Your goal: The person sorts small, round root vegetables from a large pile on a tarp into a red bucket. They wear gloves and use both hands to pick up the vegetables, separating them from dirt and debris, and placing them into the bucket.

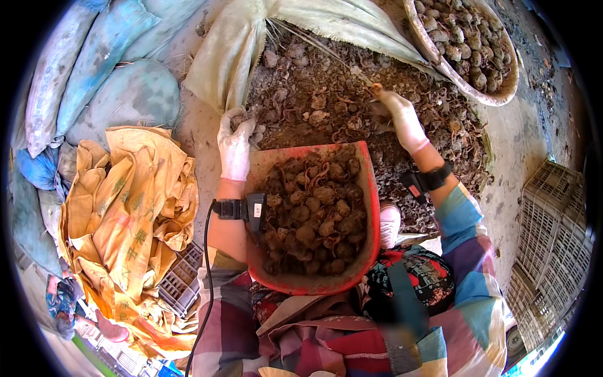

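Note:
My left hand (237, 141), in a soil-stained white glove, is at the lower end of a pale woven sack (226, 61). Its fingers curl by the dirt, and I cannot tell whether they grip anything. In my gloved right hand (401, 120) is the orange end of a thin-handled hand rake (325, 49), whose tines rest near the sack's fold. Between my forearms sits a red scoop (375, 221), its wide mouth facing the pile. Soil-covered round tubers (313, 221) with stringy roots fill it. Beyond it spreads a heap of loose soil, roots and tubers (325, 103).
A round basket (506, 92) of tubers stands far right. Stacked plastic crates (541, 231) line the right side. At left lie crumpled orange woven sacks (132, 221) over a grey crate (181, 278), with full blue sacks (132, 99) behind. Another person (66, 301) shows at lower left.

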{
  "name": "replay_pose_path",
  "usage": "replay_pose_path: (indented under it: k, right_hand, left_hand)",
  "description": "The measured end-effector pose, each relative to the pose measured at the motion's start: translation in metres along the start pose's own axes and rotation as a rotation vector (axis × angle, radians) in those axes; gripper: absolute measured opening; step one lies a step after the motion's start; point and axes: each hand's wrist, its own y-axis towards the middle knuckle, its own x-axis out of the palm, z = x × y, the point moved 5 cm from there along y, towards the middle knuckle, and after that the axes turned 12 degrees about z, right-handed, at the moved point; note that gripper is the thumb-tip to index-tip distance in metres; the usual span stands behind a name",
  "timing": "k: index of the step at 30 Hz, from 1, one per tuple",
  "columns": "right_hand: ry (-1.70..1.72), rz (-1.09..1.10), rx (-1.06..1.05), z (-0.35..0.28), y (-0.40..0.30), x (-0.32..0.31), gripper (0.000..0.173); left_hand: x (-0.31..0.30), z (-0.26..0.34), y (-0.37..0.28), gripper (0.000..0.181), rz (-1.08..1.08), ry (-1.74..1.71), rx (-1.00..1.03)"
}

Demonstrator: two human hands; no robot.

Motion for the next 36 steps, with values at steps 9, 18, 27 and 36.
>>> replay_pose_path:
  k: [9, 18, 27, 36]
  right_hand:
    - [0.494, -0.469, 0.614, 0.027, -0.089, 0.045, 0.038]
    - [0.580, -0.529, 0.643, 0.052, -0.083, 0.056, 0.041]
    - [0.524, -0.604, 0.380, 0.009, -0.093, 0.057, 0.064]
    - [0.719, -0.776, 0.189, 0.021, -0.076, 0.055, 0.059]
  left_hand:
    - [0.063, -0.030, -0.034, 0.020, -0.211, -0.032, 0.227]
    - [0.115, -0.050, -0.083, 0.034, -0.439, 0.140, 0.241]
    - [0.061, -0.021, 0.015, 0.043, -0.106, 0.859, 0.556]
    - [0.061, -0.055, 0.063, 0.048, -0.194, 1.284, 0.499]
